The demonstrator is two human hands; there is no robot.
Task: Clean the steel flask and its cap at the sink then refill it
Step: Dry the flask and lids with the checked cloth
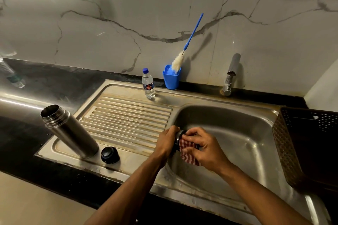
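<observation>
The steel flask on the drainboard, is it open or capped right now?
Open. The steel flask stands on the drainboard with its threaded mouth bare; a black stopper sits beside its base.

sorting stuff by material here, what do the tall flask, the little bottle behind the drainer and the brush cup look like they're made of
The tall open-mouthed flask looks like brushed stainless steel: grey metallic sheen, streaked reflections, threaded neck. The small clear bottle with a blue cap appears to be thin transparent plastic, since the wall shows through it. The blue square cup looks like matte moulded plastic, opaque and evenly coloured.
</observation>
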